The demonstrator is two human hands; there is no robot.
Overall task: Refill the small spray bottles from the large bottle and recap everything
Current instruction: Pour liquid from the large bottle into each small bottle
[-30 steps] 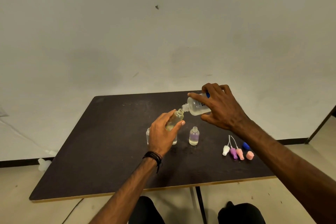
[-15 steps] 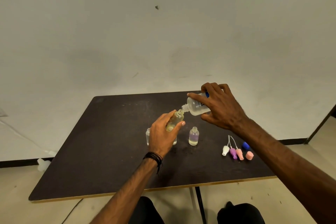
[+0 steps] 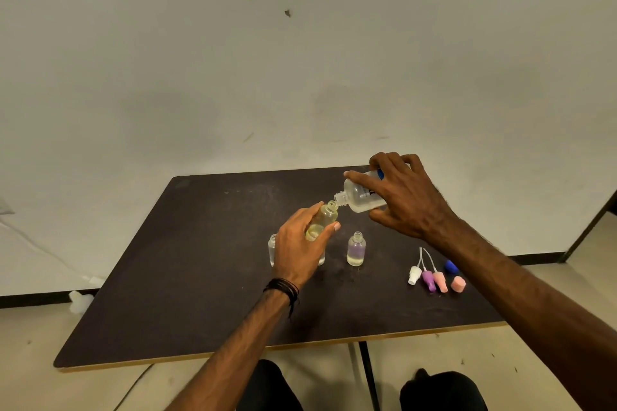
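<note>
My left hand [image 3: 298,245] grips a small clear spray bottle [image 3: 324,217], tilted, uncapped, with yellowish liquid at its bottom. My right hand [image 3: 405,198] holds the large clear bottle [image 3: 359,195] tipped on its side, its open neck touching the small bottle's mouth. Another small open bottle [image 3: 356,248] with purplish liquid stands upright on the dark table [image 3: 200,294]. A third small bottle [image 3: 272,248] stands partly hidden behind my left hand. White, purple and pink spray tops [image 3: 428,279], a pink cap [image 3: 458,284] and a blue cap [image 3: 450,266] lie at the right.
The table's front edge runs just ahead of my knees, and a table leg [image 3: 369,374] stands below it. A white object [image 3: 79,301] lies on the floor at the left by the wall. A cable trails on the floor at the left.
Almost nothing has moved: both hands hold the same pouring pose, with the large bottle's neck still at the small bottle's mouth.
</note>
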